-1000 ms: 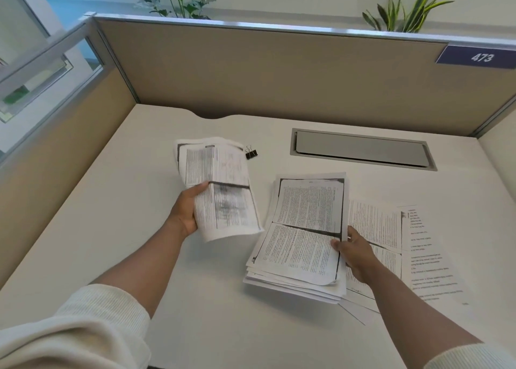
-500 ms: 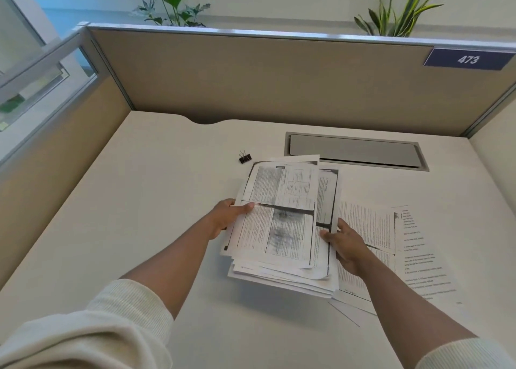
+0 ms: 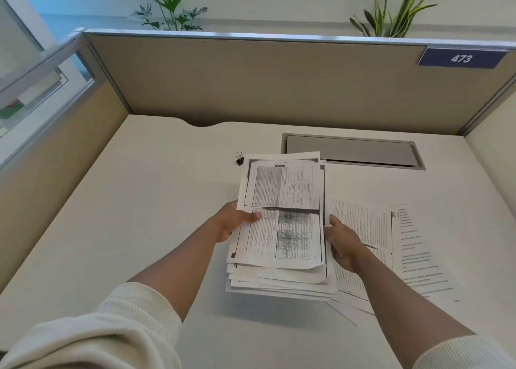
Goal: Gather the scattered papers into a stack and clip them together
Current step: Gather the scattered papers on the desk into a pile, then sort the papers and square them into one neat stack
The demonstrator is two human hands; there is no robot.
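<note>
Paper stack [image 3: 282, 229] is gripped from both sides above the counter [image 3: 139, 215]. The left hand [image 3: 233, 223] is closed on the stack's left edge: its thumb is laid flat across the top sheet, pointing toward the middle of the page, while the other fingers are tucked beneath the sheets and cannot be seen. The right hand [image 3: 344, 243] is pressed against the stack's right edge, with the thumb at the edge of the upper sheets and the remaining fingers curled under or behind the pile; how far they are spread cannot be told. The sheets between the two hands are unevenly aligned, with corners fanned out at the near end, and a shadow is cast on the counter below that end.

Loose printed pages [image 3: 391, 245] are left lying flat on the counter beyond the right hand, partly overlapped by the stack and by the wrist. A small black binder clip [image 3: 239, 159] is seen on the counter past the left thumb, just beside the far left corner of the stack and untouched by either hand. A grey recessed panel [image 3: 351, 150] is set into the counter beyond the stack's far edge. Cream sleeves [image 3: 111, 326] are pushed up on both forearms.
</note>
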